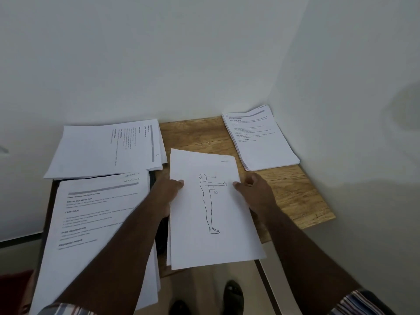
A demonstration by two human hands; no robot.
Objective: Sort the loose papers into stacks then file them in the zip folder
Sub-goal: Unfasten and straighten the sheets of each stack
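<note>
A small stack of white sheets, topped by a page with an outline drawing of a standing figure [211, 208], lies in the middle of the wooden table [293, 196] and hangs over its front edge. My left hand [168, 192] grips the stack's left edge, thumb on top. My right hand [252, 189] grips its right edge, thumb on the page. Three other paper stacks lie around: a text stack at the near left [91, 223], a sideways stack at the far left [106, 148], and a stack in the far right corner [259, 137]. A dark folder edge [152, 178] shows under the left stacks.
White walls close off the table at the back and right. The floor and a dark sandal [233, 296] show below the table's front edge. A dark red object [13, 289] sits at the bottom left.
</note>
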